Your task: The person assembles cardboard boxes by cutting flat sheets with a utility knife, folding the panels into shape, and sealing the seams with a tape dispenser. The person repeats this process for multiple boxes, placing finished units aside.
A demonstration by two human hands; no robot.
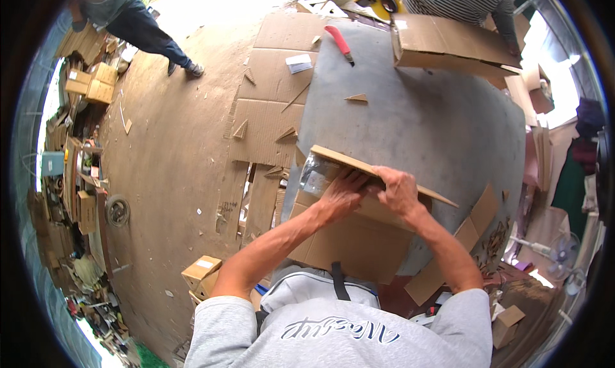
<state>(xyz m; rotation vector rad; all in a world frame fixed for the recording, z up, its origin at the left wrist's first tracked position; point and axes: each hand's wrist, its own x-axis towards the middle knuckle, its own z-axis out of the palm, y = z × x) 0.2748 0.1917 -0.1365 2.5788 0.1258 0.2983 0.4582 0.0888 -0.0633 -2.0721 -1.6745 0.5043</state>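
Note:
In front of me on the grey tabletop (359, 127) lies a partly folded cardboard box (359, 243), with one panel (343, 158) standing edge-up on its far side. Clear tape (317, 174) shines at the box's left end. My left hand (346, 192) rests on the cardboard just behind that panel, fingers stretched forward and their tips partly hidden. Beside it, my right hand (397, 192) is closed over the top edge of the panel. A red-handled knife (339, 43) lies at the table's far left, with a triangular cardboard scrap (357, 99) nearer me.
At the far right another person in a striped top (451, 2) handles a long cardboard box (448, 41) and a yellow tape dispenser (382, 4). Flat cardboard (272, 99) lies left of the table. A person (141, 28) stands at the far left. A fan (564, 252) is at right.

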